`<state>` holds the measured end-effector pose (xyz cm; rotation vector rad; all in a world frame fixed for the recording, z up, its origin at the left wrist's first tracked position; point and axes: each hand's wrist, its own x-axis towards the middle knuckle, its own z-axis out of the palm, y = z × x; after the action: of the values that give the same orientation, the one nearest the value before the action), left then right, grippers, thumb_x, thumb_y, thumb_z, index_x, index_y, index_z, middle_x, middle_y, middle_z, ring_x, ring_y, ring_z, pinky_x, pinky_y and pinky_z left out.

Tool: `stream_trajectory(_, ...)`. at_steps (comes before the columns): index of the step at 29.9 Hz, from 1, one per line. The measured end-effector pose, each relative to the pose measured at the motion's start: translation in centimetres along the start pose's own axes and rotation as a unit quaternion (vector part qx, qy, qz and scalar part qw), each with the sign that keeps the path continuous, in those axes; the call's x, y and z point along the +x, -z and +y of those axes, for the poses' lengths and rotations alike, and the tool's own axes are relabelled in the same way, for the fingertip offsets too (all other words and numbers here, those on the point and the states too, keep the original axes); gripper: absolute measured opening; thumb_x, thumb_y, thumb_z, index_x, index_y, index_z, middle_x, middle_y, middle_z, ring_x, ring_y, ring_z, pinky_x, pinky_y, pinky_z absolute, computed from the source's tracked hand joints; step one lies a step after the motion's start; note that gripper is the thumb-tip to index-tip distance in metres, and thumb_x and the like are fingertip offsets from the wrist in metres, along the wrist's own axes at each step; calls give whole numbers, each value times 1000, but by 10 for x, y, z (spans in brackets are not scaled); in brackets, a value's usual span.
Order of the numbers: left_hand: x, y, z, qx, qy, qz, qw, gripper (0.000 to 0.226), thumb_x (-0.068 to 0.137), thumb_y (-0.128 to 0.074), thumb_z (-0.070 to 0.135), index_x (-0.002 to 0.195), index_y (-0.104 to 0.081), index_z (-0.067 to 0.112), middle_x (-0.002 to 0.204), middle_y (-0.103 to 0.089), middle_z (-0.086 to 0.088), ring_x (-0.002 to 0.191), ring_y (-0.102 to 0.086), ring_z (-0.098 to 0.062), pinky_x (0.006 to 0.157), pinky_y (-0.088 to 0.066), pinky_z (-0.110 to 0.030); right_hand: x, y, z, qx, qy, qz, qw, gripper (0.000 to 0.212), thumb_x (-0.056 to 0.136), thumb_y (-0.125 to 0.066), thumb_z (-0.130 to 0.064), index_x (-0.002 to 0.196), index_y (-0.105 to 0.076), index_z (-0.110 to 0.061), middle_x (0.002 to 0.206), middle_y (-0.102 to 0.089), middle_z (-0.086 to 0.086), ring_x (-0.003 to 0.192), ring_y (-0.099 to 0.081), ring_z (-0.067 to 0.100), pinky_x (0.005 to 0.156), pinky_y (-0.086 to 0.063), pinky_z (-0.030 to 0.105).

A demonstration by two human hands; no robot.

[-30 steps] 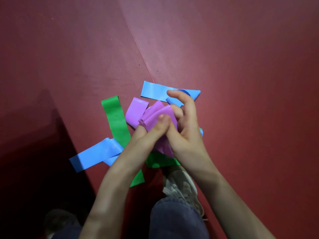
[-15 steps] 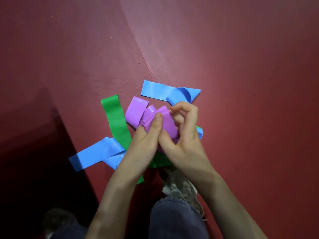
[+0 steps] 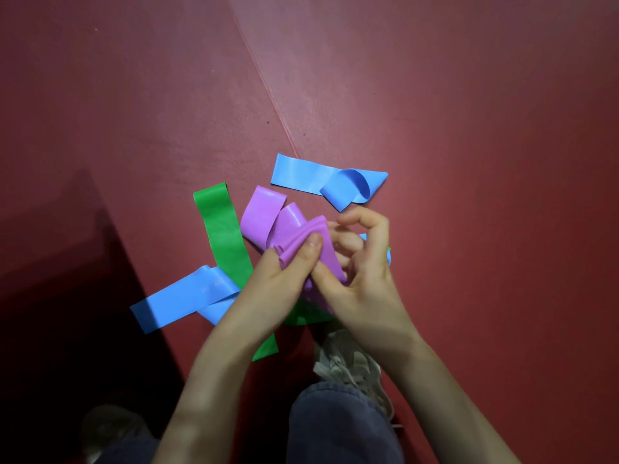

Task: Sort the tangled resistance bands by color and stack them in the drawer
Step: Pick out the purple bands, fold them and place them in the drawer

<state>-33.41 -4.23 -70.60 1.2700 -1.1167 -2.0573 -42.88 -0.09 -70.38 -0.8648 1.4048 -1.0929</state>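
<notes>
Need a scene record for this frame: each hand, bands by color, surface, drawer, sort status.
left hand: pinches the bunched purple band, thumb on top
right hand: fingers curled, grips the same purple band
green band: flat on the floor, runs under the hands
far blue band: beyond the hands, one end folded over
left blue band: meets the green band
surface: red floor mat
drawer: not in view
sorted: nothing yet; colors overlap in one pile

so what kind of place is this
Likely a gym or exercise-room floor: a red mat with a seam, loose bands and a sneaker on it.
</notes>
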Motion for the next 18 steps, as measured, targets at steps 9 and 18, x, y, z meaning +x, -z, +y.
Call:
stream_trajectory(9, 1, -10, 13, 35, -79, 29, 996, 12, 87, -52, 24, 85, -62, 30, 74, -68, 31, 81, -61, 16, 72, -43, -1, -5, 10, -7, 42, 63, -24, 997, 48, 67, -63, -16, 84, -40, -54, 104, -55, -13, 73, -64, 1, 65, -50, 15)
stream_trajectory(18, 3, -2, 47, -6, -147, 76, 986, 31, 80, -49, 48, 77, -70, 27, 76, -73, 13, 81, -68, -4, 78, -53, -18, 20, 49, 9, -105, 57, -22, 993, 36, 75, -56, -24, 106, -42, -34, 105, -51, -6, 102, -53, 0, 96, -41, 15)
